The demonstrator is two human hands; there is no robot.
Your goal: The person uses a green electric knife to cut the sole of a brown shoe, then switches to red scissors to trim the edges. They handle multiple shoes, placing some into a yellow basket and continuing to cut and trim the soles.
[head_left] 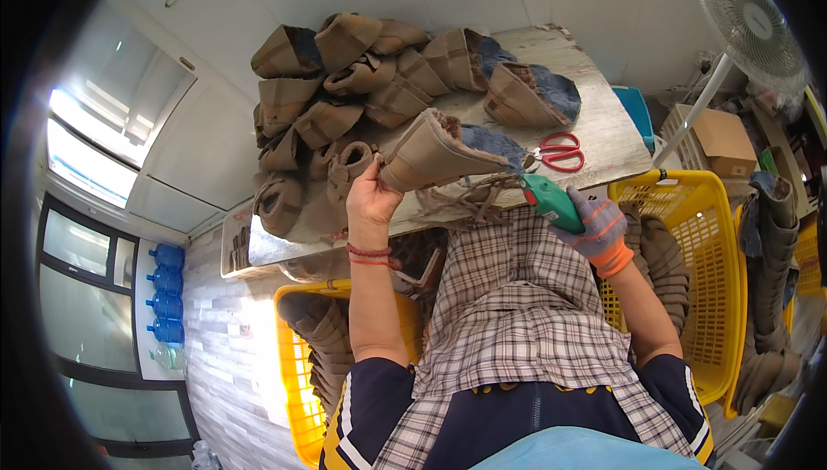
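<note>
My bare left hand [372,199], a red cord round its wrist, pinches the near end of a brown boot upper [428,156]. The upper lies on its side above the table's front edge, brown fleece showing at its opening and blue-grey fuzzy material at its right end. In a grey and orange glove, my right hand [600,229] is wrapped round a green handheld power tool [552,200]. The tool's front end is close to the fuzzy end of the upper; whether they touch I cannot tell. Red-handled scissors [562,152] lie just beyond the tool.
Several more boot uppers [345,112] are heaped on the worn table [613,138]. Offcut strips [476,199] lie at its front edge. Yellow baskets [708,276] holding stacked uppers stand on both sides of me. A white fan [756,18] rises at the right, blue water bottles [165,280] at the left.
</note>
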